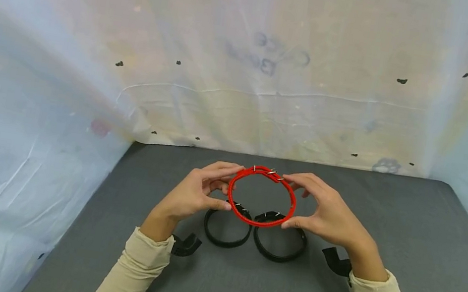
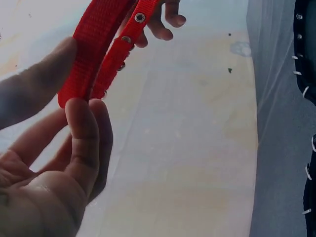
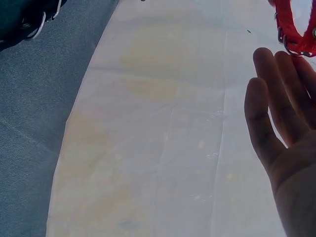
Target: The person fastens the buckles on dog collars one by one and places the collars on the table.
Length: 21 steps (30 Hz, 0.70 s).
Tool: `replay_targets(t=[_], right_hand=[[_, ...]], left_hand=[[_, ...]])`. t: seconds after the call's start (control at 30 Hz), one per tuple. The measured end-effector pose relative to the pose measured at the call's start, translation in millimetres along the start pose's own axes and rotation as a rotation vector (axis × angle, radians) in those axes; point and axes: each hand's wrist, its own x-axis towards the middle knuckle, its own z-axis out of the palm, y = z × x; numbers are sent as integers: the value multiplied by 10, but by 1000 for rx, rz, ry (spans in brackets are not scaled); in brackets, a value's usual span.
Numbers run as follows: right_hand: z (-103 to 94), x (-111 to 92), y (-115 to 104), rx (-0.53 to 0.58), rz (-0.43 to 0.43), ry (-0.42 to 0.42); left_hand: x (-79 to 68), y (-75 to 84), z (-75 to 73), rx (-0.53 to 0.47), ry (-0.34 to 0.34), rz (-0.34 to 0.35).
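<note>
A red buckled collar, closed into a loop, is held up above the table between both hands. My left hand pinches its left side between thumb and fingers. In the left wrist view its woven red band shows metal eyelets. My right hand holds the opposite side, thumb at the lower edge and fingertips near the buckle. Two black collars, a left one and a right one, lie side by side on the table below, partly covered by the red loop.
The dark grey table ends at a pale plastic sheet hanging behind it and along both sides. A black wrist mount sticks out beside the left cuff, another beside the right cuff.
</note>
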Motion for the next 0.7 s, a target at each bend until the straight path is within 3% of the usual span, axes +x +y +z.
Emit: replay_targets(t=[0.43, 0.7], right_hand=[[38, -1, 42, -15, 57, -8], [144, 134, 193, -17, 156, -115]], left_hand=[[73, -87, -3, 156, 8, 6], [166, -296, -92, 240, 47, -57]])
